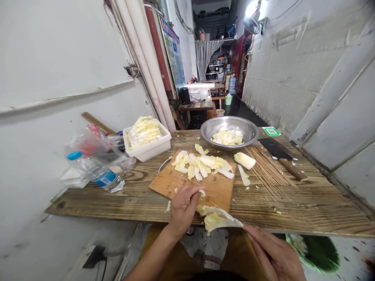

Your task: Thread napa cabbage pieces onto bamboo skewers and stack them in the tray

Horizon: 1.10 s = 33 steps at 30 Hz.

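A person holds a pale cabbage leaf (219, 221) at the near edge of a wooden counter (129, 205), the right hand (274, 249) pinching its white stalk end while the leafy part hangs toward the cutting board (164, 183). The left hand (182, 208), over the board's near side, has thumb and fingers drawn close around a small white scrap (202, 192). Torn cabbage pieces (199, 166) lie across the board's far half. At the counter's far edge, a white tub (148, 150) piled with leaves stands left of a metal bowl (230, 132) holding more pieces. A cabbage heart (245, 160) lies right of the board, beside loose wooden skewers (272, 171); a cleaver (283, 156) lies toward the counter's right end. Near the left end, a blue-capped bottle (96, 173) lies tilted near plastic bags (90, 144).
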### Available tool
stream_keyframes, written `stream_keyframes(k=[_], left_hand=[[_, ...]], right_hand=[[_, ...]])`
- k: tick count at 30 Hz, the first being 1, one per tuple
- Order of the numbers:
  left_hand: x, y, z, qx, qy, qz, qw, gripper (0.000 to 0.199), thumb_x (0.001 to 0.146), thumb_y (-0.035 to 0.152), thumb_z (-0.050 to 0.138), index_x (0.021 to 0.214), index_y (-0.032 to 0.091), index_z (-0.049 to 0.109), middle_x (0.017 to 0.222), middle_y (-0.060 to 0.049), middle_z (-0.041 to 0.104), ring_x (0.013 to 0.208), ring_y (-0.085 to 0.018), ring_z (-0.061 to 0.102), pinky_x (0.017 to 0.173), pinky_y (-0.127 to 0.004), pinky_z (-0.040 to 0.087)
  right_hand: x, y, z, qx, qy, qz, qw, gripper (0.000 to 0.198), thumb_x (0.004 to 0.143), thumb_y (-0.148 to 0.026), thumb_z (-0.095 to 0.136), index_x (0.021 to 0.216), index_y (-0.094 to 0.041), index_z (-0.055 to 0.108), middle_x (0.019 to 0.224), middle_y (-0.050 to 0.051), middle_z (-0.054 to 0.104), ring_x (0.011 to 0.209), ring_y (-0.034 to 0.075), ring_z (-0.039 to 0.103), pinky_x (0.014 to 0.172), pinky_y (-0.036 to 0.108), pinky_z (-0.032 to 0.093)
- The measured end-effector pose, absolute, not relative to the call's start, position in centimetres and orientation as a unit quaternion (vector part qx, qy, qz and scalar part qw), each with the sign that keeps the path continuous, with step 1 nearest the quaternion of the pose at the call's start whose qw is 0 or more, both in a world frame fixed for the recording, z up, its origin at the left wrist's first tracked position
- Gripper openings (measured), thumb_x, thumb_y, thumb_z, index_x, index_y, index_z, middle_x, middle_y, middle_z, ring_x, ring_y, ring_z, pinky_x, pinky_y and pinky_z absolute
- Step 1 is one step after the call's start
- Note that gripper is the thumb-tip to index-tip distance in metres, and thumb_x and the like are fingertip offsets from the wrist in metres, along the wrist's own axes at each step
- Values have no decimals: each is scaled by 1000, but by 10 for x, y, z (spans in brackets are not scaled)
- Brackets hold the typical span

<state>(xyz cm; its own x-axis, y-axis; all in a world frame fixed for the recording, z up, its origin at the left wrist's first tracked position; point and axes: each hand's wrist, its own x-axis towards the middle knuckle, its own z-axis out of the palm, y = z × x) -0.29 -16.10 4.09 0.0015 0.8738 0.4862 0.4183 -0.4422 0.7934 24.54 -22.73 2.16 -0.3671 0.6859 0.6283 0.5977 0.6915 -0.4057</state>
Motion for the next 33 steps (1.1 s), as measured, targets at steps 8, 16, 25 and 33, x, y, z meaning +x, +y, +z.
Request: stream_keyframes(k=[8,16,25,33], left_hand=[[6,-166,32,382,471,566,558,27,73,29,66,96,16,68,88,-7,72,81,-19,65,73,-28,48],[7,-173,11,172,425,546,701,27,70,14,63,97,13,65,101,-11,68,94,-18,62,82,-29,49],[3,-167,6,171,507,602,592,42,58,6,71,98,14,62,83,-3,66,68,-8,57,59,-17,43],[-6,-173,15,264,511,524,628,27,63,15,64,89,12,68,85,-5,68,66,-9,54,60,-18,40]], right_hand=[[250,-221,10,-440,-803,-87,392,49,88,-10,48,136,-19,42,92,7,71,72,14,67,61,21,51],[221,-214,-29,-422,-844,-26,330,33,90,-14,44,119,-19,59,78,5,70,62,13,65,56,21,50],[211,-220,-38,-435,-832,149,309,30,90,-15,39,112,-16,60,84,7,68,71,15,66,64,22,53],[211,-212,-37,-423,-810,122,387,27,89,-17,45,110,-15,62,92,9,70,81,16,68,71,22,54]])
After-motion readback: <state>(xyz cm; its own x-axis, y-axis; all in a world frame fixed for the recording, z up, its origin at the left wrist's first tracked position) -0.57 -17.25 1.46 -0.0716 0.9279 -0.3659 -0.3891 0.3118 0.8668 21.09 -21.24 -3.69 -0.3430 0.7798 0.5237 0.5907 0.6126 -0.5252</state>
